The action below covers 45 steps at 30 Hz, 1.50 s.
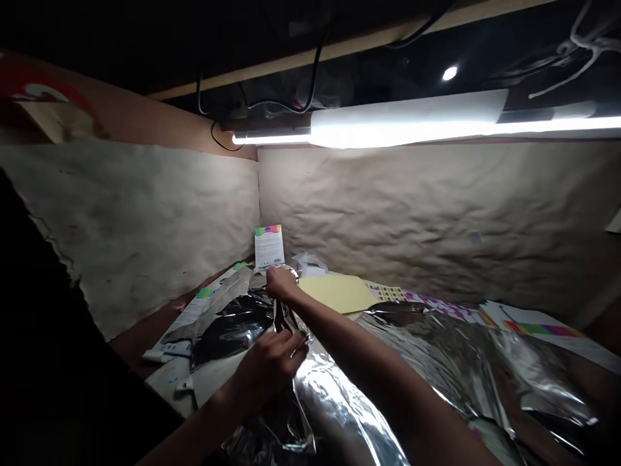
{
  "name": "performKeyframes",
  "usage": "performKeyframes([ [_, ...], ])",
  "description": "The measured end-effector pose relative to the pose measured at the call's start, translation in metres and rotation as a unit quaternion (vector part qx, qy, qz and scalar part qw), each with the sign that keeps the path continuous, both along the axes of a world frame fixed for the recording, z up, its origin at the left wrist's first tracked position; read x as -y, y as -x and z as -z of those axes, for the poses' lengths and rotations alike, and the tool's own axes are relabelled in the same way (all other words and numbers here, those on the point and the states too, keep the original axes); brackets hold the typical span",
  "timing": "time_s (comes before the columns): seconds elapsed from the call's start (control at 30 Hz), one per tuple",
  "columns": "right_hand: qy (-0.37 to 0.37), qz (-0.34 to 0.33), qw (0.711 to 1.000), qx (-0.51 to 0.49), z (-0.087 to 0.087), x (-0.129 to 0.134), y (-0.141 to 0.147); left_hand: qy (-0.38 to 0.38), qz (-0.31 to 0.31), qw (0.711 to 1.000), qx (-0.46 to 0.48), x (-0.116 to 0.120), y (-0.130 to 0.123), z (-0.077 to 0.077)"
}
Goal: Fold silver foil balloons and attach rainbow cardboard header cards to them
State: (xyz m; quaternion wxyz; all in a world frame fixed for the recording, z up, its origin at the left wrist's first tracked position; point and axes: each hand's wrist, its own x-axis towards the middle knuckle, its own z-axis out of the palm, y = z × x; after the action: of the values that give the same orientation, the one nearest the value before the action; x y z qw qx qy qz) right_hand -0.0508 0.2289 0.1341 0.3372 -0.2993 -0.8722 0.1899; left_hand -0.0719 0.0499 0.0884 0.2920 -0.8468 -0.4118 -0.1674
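At the far left, white paper sheets [169,382] lie on a brown tabletop [140,340], partly under a crumpled piece of dark, mirror-like foil [233,327]. The left hand [264,372] is clenched, its fingers pinching a narrow fold of silver foil [284,317] low in the middle of the view. The right hand [282,283] grasps the same strip higher up, its fingers bunched, with the taut fold running between the hands. Behind it, a printed card [268,247] stands against the kraft-paper wall [412,220], beside a crumpled clear plastic bag [308,262] whose contents cannot be made out. A yellow paper sheet [337,292] lies just right of the right hand. Farther right, a wide silver foil sheet [436,369] spreads to the frame's edge, bordering a printed colour chart [538,327].
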Motion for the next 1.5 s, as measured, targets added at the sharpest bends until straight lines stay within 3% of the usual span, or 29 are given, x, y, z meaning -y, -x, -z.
performKeyframes([
  [0.03,0.006,0.020,0.999,-0.030,-0.005,-0.002,-0.013,-0.008,-0.008,1.000,0.028,0.006,0.001,-0.002],
  [0.1,0.020,0.067,0.993,-0.098,-0.014,-0.007,-0.052,-0.031,-0.083,0.988,0.123,0.019,0.009,-0.001],
  [0.17,0.025,0.106,0.977,-0.181,-0.015,-0.008,-0.107,-0.025,-0.191,0.947,0.258,0.030,0.022,0.006],
  [0.23,0.045,0.157,0.947,-0.278,-0.002,0.001,-0.169,0.051,-0.224,0.896,0.379,0.037,0.033,0.021],
  [0.27,0.101,0.164,0.893,-0.407,0.010,0.010,-0.199,0.098,-0.197,0.882,0.418,0.039,0.034,0.028],
  [0.3,0.116,0.184,0.869,-0.445,0.024,0.022,-0.228,0.141,-0.154,0.875,0.437,0.041,0.033,0.035],
  [0.37,0.140,0.210,0.851,-0.461,0.053,0.051,-0.277,0.185,-0.048,0.883,0.429,0.044,0.020,0.044],
  [0.43,0.185,0.228,0.837,-0.461,0.076,0.080,-0.319,0.171,0.043,0.897,0.406,0.050,-0.002,0.043],
  [0.57,0.375,0.275,0.765,-0.445,0.094,0.110,-0.384,0.138,0.141,0.917,0.346,0.061,-0.048,0.030],
  [0.63,0.404,0.310,0.748,-0.425,0.097,0.111,-0.408,0.167,0.157,0.930,0.286,0.064,-0.059,0.031],
  [0.67,0.394,0.333,0.754,-0.407,0.098,0.109,-0.417,0.186,0.157,0.938,0.249,0.065,-0.061,0.036],
  [0.77,0.310,0.405,0.795,-0.330,0.101,0.096,-0.436,0.258,0.103,0.951,0.134,0.065,-0.051,0.065],
  [0.87,0.239,0.450,0.812,-0.284,0.097,0.077,-0.444,0.346,0.040,0.935,0.063,0.061,-0.031,0.101],
  [0.97,0.107,0.491,0.837,-0.216,0.092,0.062,-0.441,0.381,0.042,0.922,0.047,0.055,-0.017,0.121],
  [1.07,0.012,0.427,0.903,0.044,0.099,0.054,-0.424,0.376,0.001,0.924,0.065,0.048,-0.013,0.118],
  [1.13,0.052,0.335,0.922,0.185,0.111,0.049,-0.410,0.368,-0.067,0.924,0.079,0.042,-0.014,0.110],
  [1.27,0.111,0.273,0.925,0.239,0.124,0.030,-0.396,0.383,-0.142,0.909,0.078,0.032,-0.012,0.093],
  [1.37,0.117,0.249,0.931,0.239,0.116,0.014,-0.398,0.394,-0.090,0.912,0.075,0.031,-0.010,0.081],
  [1.5,0.091,0.254,0.941,0.203,0.087,0.018,-0.402,0.413,0.032,0.909,0.047,0.037,-0.012,0.071],
])
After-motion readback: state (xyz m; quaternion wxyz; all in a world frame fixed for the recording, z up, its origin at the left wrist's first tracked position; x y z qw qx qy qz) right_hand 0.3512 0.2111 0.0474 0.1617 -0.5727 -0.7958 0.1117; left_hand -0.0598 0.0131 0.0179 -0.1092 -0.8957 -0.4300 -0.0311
